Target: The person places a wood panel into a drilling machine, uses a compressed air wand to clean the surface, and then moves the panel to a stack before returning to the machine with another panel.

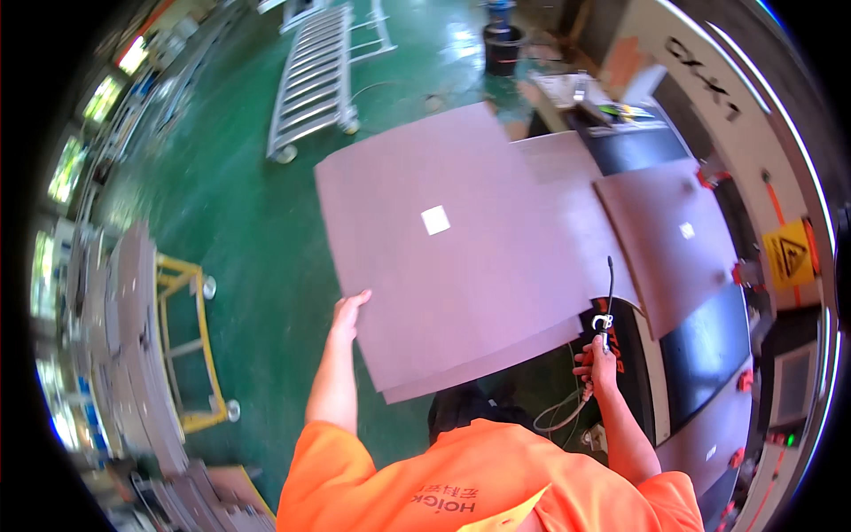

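Observation:
A large mauve-grey panel (443,293) with a small white square label (435,220) lies in front of me, and the edge of a second panel (532,344) shows beneath it. My left hand (348,315) grips the left edge, thumb on top, the other fingers hidden underneath. To the right of the near corner, my right hand (597,362) is closed around an air blow gun (604,326). Its thin dark nozzle points away from me, apart from the panel as far as I can see. A hose (567,417) loops below that hand.
On the right, a machine bed holds another labelled panel (678,239) beside red clamps (745,275). A yellow-framed cart (208,346) with stacked panels stands left. Farther off are a wheeled metal roller rack (312,80) and a black bucket (503,53) on the green floor.

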Available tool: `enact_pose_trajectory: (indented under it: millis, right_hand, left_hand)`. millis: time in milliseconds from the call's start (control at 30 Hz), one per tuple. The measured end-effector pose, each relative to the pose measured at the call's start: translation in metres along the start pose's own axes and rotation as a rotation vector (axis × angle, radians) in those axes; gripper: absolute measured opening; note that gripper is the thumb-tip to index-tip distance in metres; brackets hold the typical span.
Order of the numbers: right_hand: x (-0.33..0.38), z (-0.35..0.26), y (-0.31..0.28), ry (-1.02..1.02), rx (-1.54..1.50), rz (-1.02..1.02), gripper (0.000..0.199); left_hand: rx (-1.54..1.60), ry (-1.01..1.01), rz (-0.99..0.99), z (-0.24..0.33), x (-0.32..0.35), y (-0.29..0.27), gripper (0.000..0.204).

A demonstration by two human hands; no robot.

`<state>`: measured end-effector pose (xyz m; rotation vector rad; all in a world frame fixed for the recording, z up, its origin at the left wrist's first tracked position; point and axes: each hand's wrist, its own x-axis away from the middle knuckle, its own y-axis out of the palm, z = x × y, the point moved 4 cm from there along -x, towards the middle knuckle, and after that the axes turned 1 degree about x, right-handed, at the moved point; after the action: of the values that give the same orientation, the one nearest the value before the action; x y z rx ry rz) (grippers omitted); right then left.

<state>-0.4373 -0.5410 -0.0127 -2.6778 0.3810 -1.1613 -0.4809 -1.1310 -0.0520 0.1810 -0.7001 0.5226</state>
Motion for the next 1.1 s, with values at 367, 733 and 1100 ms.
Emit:
enact_pose_trajectory:
  millis: [367, 733, 1100]
  right_hand:
    - [0.126, 0.112, -0.236, 0.198, 0.396, 0.609, 0.062]
    - [0.253, 0.304, -0.240, 0.379, -0.999, 0.875, 0.056]
    - [0.203, 0.239, -0.216, 0.432, -0.951, 0.819, 0.049]
  left_hand:
    - [-1.205, 1.465, -0.579, 0.045, 0.119, 0.396, 0.068]
    - [-2.286, 1.438, -1.060, -0.064, 0.194, 0.689, 0.097]
    - [-2.296, 1.463, -1.287, -0.071, 0.170, 0.739, 0.094]
